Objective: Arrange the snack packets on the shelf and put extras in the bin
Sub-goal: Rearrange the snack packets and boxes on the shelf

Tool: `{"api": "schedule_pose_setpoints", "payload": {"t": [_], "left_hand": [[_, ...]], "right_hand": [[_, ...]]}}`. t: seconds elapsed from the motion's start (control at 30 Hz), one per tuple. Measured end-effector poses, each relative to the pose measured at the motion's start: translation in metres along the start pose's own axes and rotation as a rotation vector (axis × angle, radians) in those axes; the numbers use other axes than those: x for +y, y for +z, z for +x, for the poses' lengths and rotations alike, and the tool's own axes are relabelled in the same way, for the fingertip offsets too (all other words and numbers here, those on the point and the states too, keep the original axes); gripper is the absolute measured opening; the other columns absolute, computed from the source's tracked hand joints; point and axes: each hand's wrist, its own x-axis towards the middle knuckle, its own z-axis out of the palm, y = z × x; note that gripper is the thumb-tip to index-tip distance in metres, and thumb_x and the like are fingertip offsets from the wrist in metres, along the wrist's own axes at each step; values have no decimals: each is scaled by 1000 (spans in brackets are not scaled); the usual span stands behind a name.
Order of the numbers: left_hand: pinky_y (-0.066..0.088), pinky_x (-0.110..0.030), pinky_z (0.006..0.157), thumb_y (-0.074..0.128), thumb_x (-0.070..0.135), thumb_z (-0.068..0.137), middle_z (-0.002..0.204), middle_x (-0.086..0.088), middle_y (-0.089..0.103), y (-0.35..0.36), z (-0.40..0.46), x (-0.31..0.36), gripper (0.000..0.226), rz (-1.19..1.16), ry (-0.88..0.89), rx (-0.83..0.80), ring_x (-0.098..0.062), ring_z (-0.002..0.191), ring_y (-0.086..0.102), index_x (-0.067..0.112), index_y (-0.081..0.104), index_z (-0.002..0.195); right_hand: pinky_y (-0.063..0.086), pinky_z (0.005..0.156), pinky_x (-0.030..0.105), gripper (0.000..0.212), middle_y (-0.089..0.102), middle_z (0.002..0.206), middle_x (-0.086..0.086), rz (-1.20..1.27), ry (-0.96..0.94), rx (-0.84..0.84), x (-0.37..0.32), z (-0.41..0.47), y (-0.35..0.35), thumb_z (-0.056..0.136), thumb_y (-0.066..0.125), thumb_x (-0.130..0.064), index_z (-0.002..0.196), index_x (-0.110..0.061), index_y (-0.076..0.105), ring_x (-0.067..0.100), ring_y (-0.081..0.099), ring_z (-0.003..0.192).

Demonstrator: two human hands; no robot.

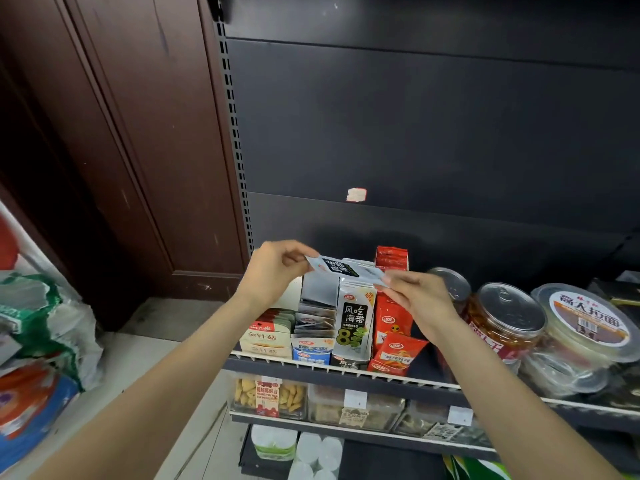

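Left hand (277, 268): closed on the left end of a small grey-and-black snack packet (343, 268), thumb and fingers pinching it.
Right hand (420, 299): pinching the right end of the same packet, fingertips at its corner.
Packet position: held flat in the air between both hands, just above the display box (353, 323) of similar seaweed packets on the shelf.
Display box: upright, behind the shelf rail (311, 365), packets stacked inside it.
Left of box: beige mushroom snack packets (265, 336).
Right of box: red packets (394, 327), then jars with metal lids (509, 313).
Lower shelf: clear boxes of snacks (270, 396).
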Motion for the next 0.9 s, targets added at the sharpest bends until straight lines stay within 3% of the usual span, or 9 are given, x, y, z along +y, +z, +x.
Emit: {"api": "schedule_pose_setpoints", "payload": {"t": [0.13, 0.27, 0.4, 0.57, 0.73, 0.9], "left_hand": [[41, -3, 75, 72, 16, 80, 94, 9, 50, 5, 7, 0, 9, 80, 65, 85, 4, 82, 52, 20, 74, 87], [47, -20, 74, 69, 20, 84, 85, 4, 64, 18, 14, -3, 5, 183, 101, 2, -10, 78, 59, 16, 72, 83], [34, -14, 59, 67, 21, 86, 77, 5, 57, 28, 24, -3, 7, 265, 106, 0, -6, 66, 50, 16, 70, 85], [37, -25, 68, 64, 22, 88, 76, 9, 52, 37, 38, -10, 8, 358, 96, -165, -10, 69, 51, 16, 70, 88], [43, -28, 76, 54, 22, 95, 102, -1, 58, 69, 39, -17, 20, 501, 87, -320, -21, 94, 58, 17, 66, 110], [42, -28, 89, 48, 17, 98, 123, -4, 57, 87, 42, -21, 31, 511, 129, -360, -21, 111, 55, 22, 60, 126]], "right_hand": [[55, 85, 30, 12, 67, 107, 10, -113, -9, -34, 6, 13, -2, 89, 60, -5, 98, -6, 67, 19, 68, 93], [53, 90, 38, 21, 67, 111, 6, -511, -113, -16, 14, 27, -6, 93, 55, -16, 109, -8, 67, 17, 67, 92], [50, 86, 25, 25, 67, 113, 2, -891, -218, -72, 17, 28, -9, 96, 52, -20, 115, -13, 65, 15, 64, 100], [44, 99, 30, 35, 55, 130, 4, -976, -307, -109, 20, 42, -13, 92, 57, -19, 128, -17, 56, 17, 55, 116], [36, 109, 38, 48, 40, 143, 1, -1004, -274, -236, 27, 58, -12, 94, 53, -19, 140, -19, 42, 17, 41, 130], [32, 112, 32, 43, 40, 145, -2, -987, -263, -306, 34, 65, -12, 95, 44, -4, 137, -16, 47, 14, 40, 132]]}}
